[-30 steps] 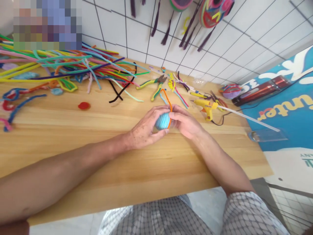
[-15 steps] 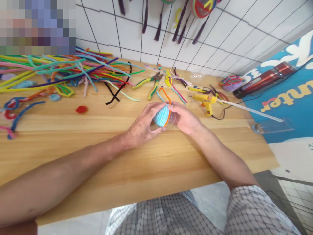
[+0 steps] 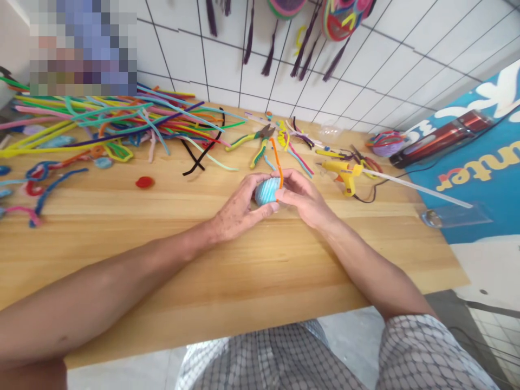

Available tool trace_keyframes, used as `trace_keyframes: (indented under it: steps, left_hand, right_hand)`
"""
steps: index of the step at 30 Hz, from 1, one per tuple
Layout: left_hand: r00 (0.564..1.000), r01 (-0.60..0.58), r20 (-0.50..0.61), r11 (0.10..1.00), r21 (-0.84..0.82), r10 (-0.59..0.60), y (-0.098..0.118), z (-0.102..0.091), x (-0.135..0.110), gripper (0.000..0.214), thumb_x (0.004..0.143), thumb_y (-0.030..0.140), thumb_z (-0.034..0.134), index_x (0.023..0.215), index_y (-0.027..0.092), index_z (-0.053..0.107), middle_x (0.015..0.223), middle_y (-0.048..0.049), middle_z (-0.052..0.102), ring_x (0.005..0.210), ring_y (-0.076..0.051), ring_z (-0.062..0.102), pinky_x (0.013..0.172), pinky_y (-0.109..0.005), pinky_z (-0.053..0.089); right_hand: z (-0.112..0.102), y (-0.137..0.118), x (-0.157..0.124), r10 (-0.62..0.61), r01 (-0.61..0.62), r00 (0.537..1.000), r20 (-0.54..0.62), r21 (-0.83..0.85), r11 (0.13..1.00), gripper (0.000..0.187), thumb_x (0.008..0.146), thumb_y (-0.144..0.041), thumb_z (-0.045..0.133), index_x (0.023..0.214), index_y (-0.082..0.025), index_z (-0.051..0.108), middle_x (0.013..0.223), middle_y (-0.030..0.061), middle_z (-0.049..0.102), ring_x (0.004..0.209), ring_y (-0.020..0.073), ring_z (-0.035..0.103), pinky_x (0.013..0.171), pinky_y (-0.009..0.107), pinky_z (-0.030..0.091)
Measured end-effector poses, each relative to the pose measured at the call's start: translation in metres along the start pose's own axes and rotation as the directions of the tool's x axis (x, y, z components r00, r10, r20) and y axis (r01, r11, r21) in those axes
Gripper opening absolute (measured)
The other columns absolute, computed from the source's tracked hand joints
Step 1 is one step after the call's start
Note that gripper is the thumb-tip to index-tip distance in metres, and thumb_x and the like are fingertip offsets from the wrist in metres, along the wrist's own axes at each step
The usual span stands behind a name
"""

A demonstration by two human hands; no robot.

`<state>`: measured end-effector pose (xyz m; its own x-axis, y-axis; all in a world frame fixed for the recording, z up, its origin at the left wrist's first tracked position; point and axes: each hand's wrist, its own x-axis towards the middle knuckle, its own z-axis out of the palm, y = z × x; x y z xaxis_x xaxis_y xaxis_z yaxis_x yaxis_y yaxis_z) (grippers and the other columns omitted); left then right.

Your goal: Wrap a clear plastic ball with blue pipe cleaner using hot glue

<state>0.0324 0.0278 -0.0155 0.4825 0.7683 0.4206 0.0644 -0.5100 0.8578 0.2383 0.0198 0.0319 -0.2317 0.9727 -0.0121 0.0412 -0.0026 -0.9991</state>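
Between my hands, above the wooden table [image 3: 227, 292], is a small rounded object wrapped in light blue pipe cleaner [image 3: 267, 193]. My left hand [image 3: 238, 208] is closed around its left side, fingers behind and thumb in front. An orange pipe cleaner [image 3: 278, 157] runs along the right edge of the blue wrapping, and its loose end sticks up and away from me. My right hand [image 3: 304, 199] presses it against the object, with the thumb in front and the fingers behind. The object's right end is hidden by that hand.
Pliers [image 3: 260, 142] lie beyond my hands, and a yellow glue gun [image 3: 343, 172] lies to the right. Many colourful pipe cleaners [image 3: 122, 122] are heaped at the left. A red disc [image 3: 144, 182] sits nearer. A dark red flask [image 3: 442, 138] lies by the blue board.
My right thumb has come down over the front of the object, covering its clear part. The orange pipe cleaner's bent loose end now stands straighter. The view has shifted slightly.
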Motion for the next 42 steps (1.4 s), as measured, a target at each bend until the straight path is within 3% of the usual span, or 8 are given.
trace_keyframes:
  steps: [8, 18, 24, 28, 31, 42]
  left_hand:
    - [1.000, 0.023, 0.004, 0.999, 0.027, -0.023, 0.001, 0.000, -0.001, 0.052, 0.095, 0.037, 0.071, 0.139, 0.023, 0.048, 0.139, -0.0138, 0.061, 0.128, -0.028, 0.063, 0.109, -0.046, 0.053]
    - [0.991, 0.130, -0.011, 0.991, -0.035, -0.130, 0.004, 0.003, 0.000, 0.052, 0.094, 0.045, 0.072, 0.134, 0.023, 0.048, 0.132, -0.0121, 0.063, 0.117, -0.026, 0.065, 0.100, -0.043, 0.055]
    - [0.995, 0.098, -0.024, 0.995, -0.006, -0.098, 0.002, 0.003, 0.000, 0.044, 0.092, 0.034, 0.070, 0.131, 0.024, 0.050, 0.128, -0.0099, 0.064, 0.114, -0.025, 0.065, 0.098, -0.042, 0.055]
    - [0.994, 0.100, -0.038, 0.994, 0.047, -0.098, 0.004, 0.002, -0.002, 0.046, 0.092, 0.037, 0.070, 0.132, 0.023, 0.051, 0.124, -0.0100, 0.064, 0.111, -0.025, 0.065, 0.097, -0.043, 0.057]
    - [0.997, 0.057, -0.057, 0.993, 0.099, -0.051, 0.005, 0.003, -0.003, 0.046, 0.093, 0.036, 0.071, 0.132, 0.023, 0.051, 0.124, -0.0101, 0.064, 0.110, -0.025, 0.065, 0.097, -0.043, 0.057]
    - [0.997, -0.056, -0.051, 0.981, 0.188, 0.066, 0.006, 0.004, -0.002, 0.045, 0.093, 0.033, 0.069, 0.131, 0.021, 0.050, 0.125, -0.0119, 0.064, 0.115, -0.025, 0.066, 0.100, -0.043, 0.057]
  right_hand:
    - [-0.007, -0.003, 0.003, -0.007, 0.007, 1.000, 0.007, -0.089, 0.996, 0.037, 0.081, -0.053, 0.085, 0.104, -0.025, 0.075, 0.097, 0.0000, 0.072, 0.093, 0.0190, 0.066, 0.088, 0.034, 0.053]
    - [-0.004, 0.003, 0.000, -0.041, 0.041, 0.999, 0.005, -0.121, 0.992, 0.038, 0.082, -0.052, 0.086, 0.107, -0.025, 0.075, 0.109, 0.0023, 0.076, 0.097, 0.0193, 0.069, 0.090, 0.035, 0.057]
    - [-0.005, -0.006, -0.001, -0.061, 0.054, 0.997, -0.044, -0.148, 0.988, 0.041, 0.082, -0.056, 0.085, 0.107, -0.026, 0.074, 0.115, 0.0030, 0.076, 0.106, 0.0209, 0.069, 0.096, 0.037, 0.056]
    - [-0.008, -0.020, -0.004, -0.187, 0.130, 0.970, -0.153, -0.325, 0.937, 0.035, 0.085, -0.055, 0.083, 0.105, -0.027, 0.076, 0.097, 0.0013, 0.071, 0.089, 0.0191, 0.065, 0.083, 0.035, 0.055]
    - [-0.008, -0.029, -0.007, -0.230, 0.140, 0.959, -0.168, -0.424, 0.895, 0.031, 0.087, -0.054, 0.081, 0.102, -0.026, 0.077, 0.078, -0.0014, 0.063, 0.072, 0.0165, 0.056, 0.069, 0.033, 0.049]
    - [0.003, -0.035, -0.010, -0.058, 0.031, 0.996, -0.069, -0.336, 0.941, 0.037, 0.085, -0.053, 0.080, 0.075, -0.022, 0.062, 0.066, -0.0036, 0.060, 0.062, 0.0120, 0.049, 0.059, 0.030, 0.036]
